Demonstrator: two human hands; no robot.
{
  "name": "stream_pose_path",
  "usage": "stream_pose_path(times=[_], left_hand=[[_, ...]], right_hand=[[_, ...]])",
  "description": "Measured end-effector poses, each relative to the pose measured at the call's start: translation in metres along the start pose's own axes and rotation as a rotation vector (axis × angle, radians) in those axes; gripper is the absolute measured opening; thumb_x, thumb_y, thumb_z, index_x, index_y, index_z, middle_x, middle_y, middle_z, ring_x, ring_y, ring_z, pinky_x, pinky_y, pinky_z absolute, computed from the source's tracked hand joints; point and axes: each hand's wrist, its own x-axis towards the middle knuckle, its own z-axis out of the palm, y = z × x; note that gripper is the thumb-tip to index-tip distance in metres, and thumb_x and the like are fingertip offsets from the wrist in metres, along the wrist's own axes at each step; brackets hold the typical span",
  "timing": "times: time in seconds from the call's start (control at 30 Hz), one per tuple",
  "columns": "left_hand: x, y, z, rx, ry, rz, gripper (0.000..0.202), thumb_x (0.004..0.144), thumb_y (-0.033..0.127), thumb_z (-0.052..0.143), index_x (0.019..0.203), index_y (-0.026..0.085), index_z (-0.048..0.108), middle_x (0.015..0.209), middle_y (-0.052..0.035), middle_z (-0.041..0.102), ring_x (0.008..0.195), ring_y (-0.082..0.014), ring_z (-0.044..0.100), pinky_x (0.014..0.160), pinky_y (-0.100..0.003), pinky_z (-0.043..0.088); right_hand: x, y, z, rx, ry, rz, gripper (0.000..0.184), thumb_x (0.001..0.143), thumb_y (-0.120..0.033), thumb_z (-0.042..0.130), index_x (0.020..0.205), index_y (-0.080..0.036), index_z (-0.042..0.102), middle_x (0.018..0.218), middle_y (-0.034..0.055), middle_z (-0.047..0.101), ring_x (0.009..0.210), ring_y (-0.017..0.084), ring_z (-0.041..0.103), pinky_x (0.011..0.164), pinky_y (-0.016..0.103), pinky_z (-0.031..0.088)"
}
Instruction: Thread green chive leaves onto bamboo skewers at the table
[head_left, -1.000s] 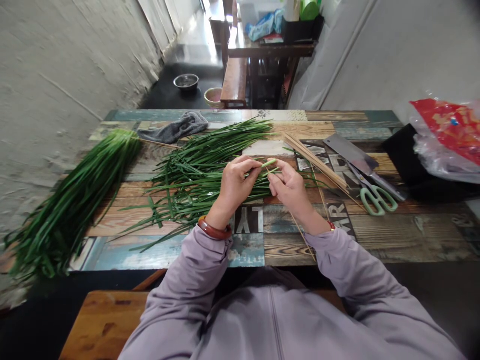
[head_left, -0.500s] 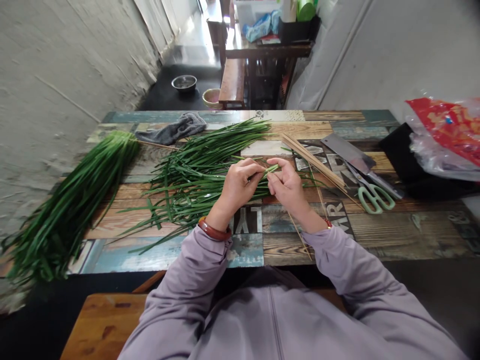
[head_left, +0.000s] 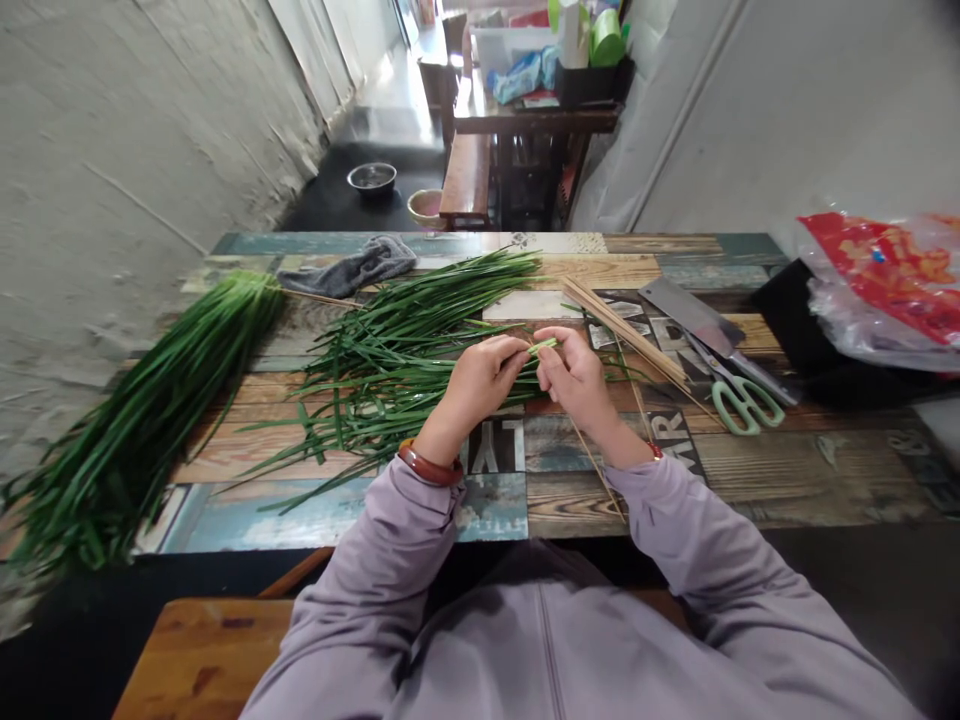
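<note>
On the left of the tabletop (head_left: 255, 520), a thick bunch of green stalks (head_left: 157, 420) is laid with its pale ends pointed far and its leaf tips spread to the near left corner. Just to its right, toward the far edge, a grey cloth (head_left: 349, 270) is crumpled. Loose green stalks (head_left: 397, 350) are spread across the middle; a strip of blue planks is left between them and the near edge. Over the right end of these stalks, well in from the near edge, a short pale-green piece (head_left: 544, 347) is held: its left end is pinched by the fingers of the left hand (head_left: 484, 375), and its right end is clamped by the thumb and fingers of the right hand (head_left: 576, 378). A thin stick (head_left: 598, 470) is slanted from beneath the right hand toward the near edge; whether it is gripped cannot be told. Farther right, a bundle of sticks (head_left: 626, 332), a cleaver (head_left: 694, 315) and green-handled scissors (head_left: 742, 400) are crowded together, the last two overlapped. A wide stretch of planks is left on their near side. The far right is taken up by a red-and-clear plastic bag (head_left: 885, 290).
</note>
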Motion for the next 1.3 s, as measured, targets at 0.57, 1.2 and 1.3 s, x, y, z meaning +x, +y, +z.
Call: stream_pose_path(times=[0.57, 1.2, 1.3], left_hand=[[-0.003, -0.002, 0.005, 0.007, -0.022, -0.014, 0.018, 0.092, 0.02, 0.055, 0.079, 0.017, 0.067, 0.079, -0.0041, 0.07, 0.074, -0.0158, 0.063, 0.07, -0.026, 0.046], [0.029, -0.042, -0.02, 0.358, 0.036, -0.19, 0.025, 0.094, 0.023, 0.048, 0.102, 0.014, 0.07, 0.105, -0.0119, 0.071, 0.099, -0.0216, 0.064, 0.091, -0.034, 0.05], [0.047, -0.055, -0.024, 0.572, -0.046, -0.252, 0.032, 0.093, 0.018, 0.045, 0.115, 0.012, 0.067, 0.125, -0.0149, 0.066, 0.115, -0.025, 0.059, 0.104, -0.037, 0.044]], right_hand=[[0.0, 0.011, 0.004, -0.105, 0.066, 0.008, 0.03, 0.093, -0.05, 0.052, 0.088, -0.021, 0.053, 0.056, -0.0061, 0.058, 0.04, 0.008, 0.05, 0.044, 0.021, 0.038], [0.011, 0.016, 0.016, 0.128, 0.108, 0.175, 0.029, 0.083, -0.048, 0.057, 0.087, -0.019, 0.055, 0.052, -0.0071, 0.057, 0.036, 0.008, 0.048, 0.038, 0.019, 0.033], [0.013, 0.019, 0.016, 0.124, 0.11, 0.177, 0.028, 0.082, -0.047, 0.057, 0.087, -0.019, 0.056, 0.051, -0.0071, 0.058, 0.035, 0.008, 0.047, 0.038, 0.019, 0.033]])
